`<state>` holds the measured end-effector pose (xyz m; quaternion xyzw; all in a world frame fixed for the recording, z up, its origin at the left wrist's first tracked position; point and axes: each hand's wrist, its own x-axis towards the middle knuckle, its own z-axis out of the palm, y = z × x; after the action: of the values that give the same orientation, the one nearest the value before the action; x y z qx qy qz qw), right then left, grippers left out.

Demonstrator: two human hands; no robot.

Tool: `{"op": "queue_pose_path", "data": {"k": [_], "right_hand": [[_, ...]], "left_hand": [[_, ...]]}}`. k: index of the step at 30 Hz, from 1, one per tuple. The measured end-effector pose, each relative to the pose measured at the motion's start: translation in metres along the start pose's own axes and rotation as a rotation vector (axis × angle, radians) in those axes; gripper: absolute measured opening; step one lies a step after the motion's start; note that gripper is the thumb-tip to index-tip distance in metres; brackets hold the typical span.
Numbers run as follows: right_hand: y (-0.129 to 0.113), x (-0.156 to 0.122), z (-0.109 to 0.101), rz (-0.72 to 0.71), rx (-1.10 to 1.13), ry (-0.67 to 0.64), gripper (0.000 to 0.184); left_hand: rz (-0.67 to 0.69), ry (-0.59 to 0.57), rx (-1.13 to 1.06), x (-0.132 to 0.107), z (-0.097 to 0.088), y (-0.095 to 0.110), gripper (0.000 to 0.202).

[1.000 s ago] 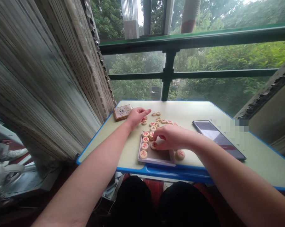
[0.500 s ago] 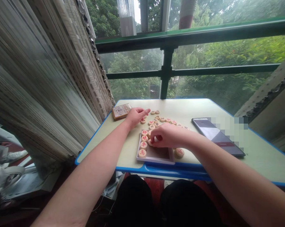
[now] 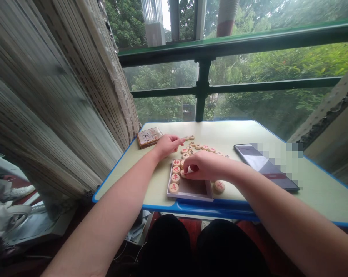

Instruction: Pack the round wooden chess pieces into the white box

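Observation:
My right hand [image 3: 204,164] reaches into a shallow open box [image 3: 195,190], thumb and fingers closed on a round wooden Chinese chess piece [image 3: 183,174] in the second column. Down the box's left side runs a column of pieces with red characters, among them a horse piece [image 3: 174,187]. My left hand [image 3: 170,145] is beyond the box, low over the table, index finger stretched out and fingers apart; it covers some pieces there. Loose chess pieces [image 3: 185,155] lie between and behind my hands. One red-marked piece [image 3: 219,186] sits just right of the box.
A patterned flat box [image 3: 149,137] lies at the table's left back edge. On the right rests a dark tablet-like device [image 3: 263,165], partly pixelated. The blue-edged table [image 3: 119,173] stands against a green-railed window, with curtains [image 3: 84,77] on the left.
My left hand has moved slightly right and down, over the pieces near it. My right hand stays at the same spot in the box.

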<state>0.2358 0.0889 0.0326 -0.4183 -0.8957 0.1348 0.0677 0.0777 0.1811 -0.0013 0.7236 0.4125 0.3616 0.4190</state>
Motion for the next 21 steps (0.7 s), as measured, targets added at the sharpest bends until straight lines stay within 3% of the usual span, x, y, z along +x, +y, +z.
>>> {"op": "queue_pose_path", "data": {"k": [6, 13, 17, 21], "right_hand": [[0.001, 0.0, 0.0, -0.002, 0.0, 0.017, 0.01], [0.007, 0.002, -0.003, 0.004, -0.01, 0.185, 0.025], [0.013, 0.002, -0.006, 0.005, 0.074, 0.249, 0.019], [0.02, 0.001, -0.013, 0.098, 0.152, 0.34, 0.019]], "left_hand": [[0.005, 0.017, 0.073, -0.001, -0.001, 0.0, 0.042], [0.15, 0.068, 0.448, -0.003, -0.009, -0.003, 0.044], [0.167, 0.038, 0.484, -0.006, -0.01, -0.002, 0.045], [0.199, 0.014, 0.495, -0.01, -0.012, 0.003, 0.046]]}}
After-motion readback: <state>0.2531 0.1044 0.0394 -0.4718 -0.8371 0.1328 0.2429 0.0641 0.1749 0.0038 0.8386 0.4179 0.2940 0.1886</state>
